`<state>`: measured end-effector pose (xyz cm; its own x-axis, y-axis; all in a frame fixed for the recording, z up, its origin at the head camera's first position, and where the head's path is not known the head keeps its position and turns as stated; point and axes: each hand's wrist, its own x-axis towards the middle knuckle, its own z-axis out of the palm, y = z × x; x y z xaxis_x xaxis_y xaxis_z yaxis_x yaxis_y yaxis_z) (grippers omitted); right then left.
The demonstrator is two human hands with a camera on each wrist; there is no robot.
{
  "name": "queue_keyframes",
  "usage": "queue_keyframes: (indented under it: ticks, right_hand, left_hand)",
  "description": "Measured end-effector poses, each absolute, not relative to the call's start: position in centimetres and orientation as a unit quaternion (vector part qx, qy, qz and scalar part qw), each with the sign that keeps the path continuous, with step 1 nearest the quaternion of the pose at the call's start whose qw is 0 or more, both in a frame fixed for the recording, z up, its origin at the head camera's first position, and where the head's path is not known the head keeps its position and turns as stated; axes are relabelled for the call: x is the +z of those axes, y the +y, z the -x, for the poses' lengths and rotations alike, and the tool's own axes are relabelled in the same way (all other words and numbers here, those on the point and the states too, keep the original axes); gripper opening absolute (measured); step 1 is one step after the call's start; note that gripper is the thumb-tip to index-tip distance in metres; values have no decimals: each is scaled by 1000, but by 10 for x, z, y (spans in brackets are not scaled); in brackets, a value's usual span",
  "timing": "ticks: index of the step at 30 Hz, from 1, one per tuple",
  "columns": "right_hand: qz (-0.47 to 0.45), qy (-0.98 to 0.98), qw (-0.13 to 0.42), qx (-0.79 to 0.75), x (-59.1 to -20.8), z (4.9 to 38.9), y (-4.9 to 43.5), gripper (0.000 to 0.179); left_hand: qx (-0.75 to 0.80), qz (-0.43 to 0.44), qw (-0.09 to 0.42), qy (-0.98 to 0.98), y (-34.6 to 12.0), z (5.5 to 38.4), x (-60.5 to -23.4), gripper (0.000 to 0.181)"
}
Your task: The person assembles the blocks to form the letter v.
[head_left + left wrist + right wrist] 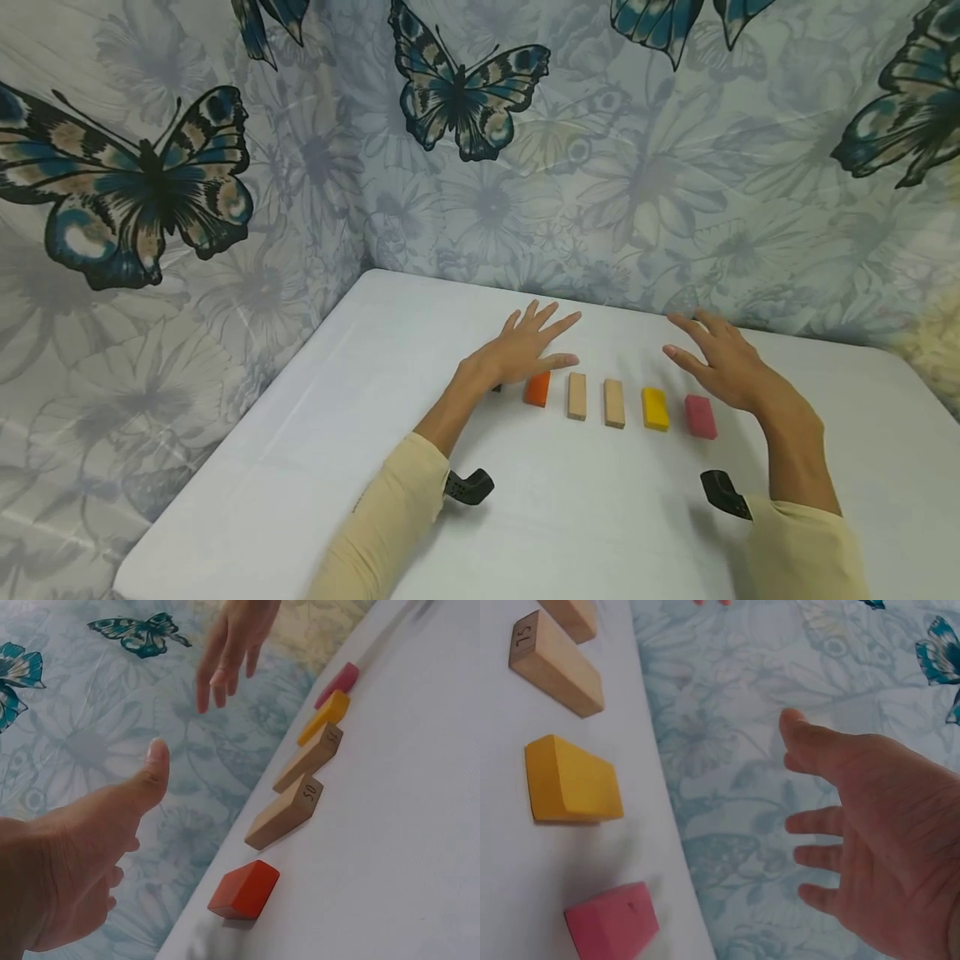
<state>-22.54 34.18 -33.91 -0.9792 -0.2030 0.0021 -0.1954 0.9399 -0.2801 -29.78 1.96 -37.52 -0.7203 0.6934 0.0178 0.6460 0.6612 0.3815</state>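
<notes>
Both hands hover over the white table with fingers spread, holding nothing. My left hand (517, 346) is above the left end of a row of blocks, close over an orange-red block (537, 389). A dark block (497, 388) shows only a corner under that wrist. Two plain wooden blocks (577, 396) (614, 404) lie mid-row; in the left wrist view, the nearer wooden block (285, 812) has black digits on its end. To their right are a yellow block (655, 409) and a pink block (701, 417). Behind and above the pink one is my right hand (723, 362).
The white table (300, 467) meets patterned fabric walls (487, 217) printed with butterflies at its back and left. Black wrist-worn devices jut inward from the left sleeve (469, 487) and the right sleeve (724, 493).
</notes>
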Motion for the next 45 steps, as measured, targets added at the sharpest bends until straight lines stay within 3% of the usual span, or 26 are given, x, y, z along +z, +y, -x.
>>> queue_keyframes:
  ticks: [10,18,27,45]
  right_hand:
    - [129,974,44,-181,-333,219,343,72]
    - [189,969,37,-153,-332,217,325,48]
    - [233,959,81,-141,-336,221,308,35]
    - [278,935,147,-165,-354,228,283,33]
  left_hand:
    - [144,-431,64,889,24,293,-377,77]
    - [142,-501,36,853,22,289,-377,59]
    - [143,-544,12,826,24,289,-382,44]
    - [124,-542,52,830,33,289,-393,27]
